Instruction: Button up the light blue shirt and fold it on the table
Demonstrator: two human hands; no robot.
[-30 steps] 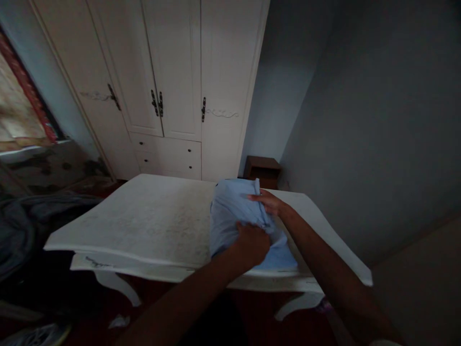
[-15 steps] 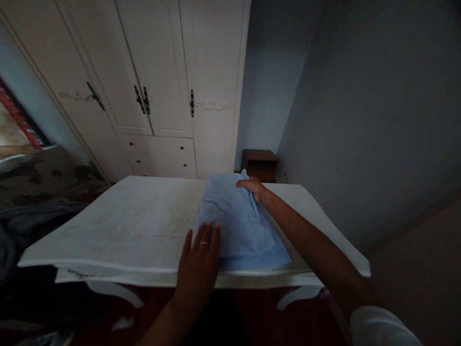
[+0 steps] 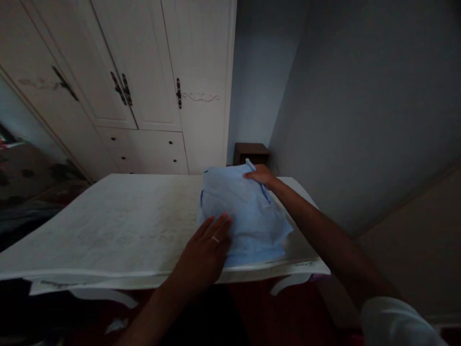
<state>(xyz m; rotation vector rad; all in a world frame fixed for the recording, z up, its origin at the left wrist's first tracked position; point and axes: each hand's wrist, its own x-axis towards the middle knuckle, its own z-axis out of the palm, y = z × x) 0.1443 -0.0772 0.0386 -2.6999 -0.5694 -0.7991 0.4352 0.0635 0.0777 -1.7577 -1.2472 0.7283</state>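
Observation:
A light blue folded garment (image 3: 241, 206), perhaps a shirt, lies on the white table (image 3: 137, 221), right of its middle. Its layers are loose, and the near right corner of the upper layer stands out from the one beneath. My right hand (image 3: 262, 176) pinches the far right edge, thumb on top and the other fingers mostly hidden behind the cloth. At the near left part of the garment, my left hand (image 3: 209, 245) rests with fingers stretched out on the fabric; a ring shows on one finger.
Beyond the table stands a white wardrobe (image 3: 205, 57) with dark handles and drawers. A small brown nightstand (image 3: 252, 149) sits in the corner by the grey wall (image 3: 370, 96). Dark fabric lies at the far left.
My left hand has slid right, further onto the garment. My right hand has shifted a little right and up, pulling the garment's edge along. The view has turned slightly.

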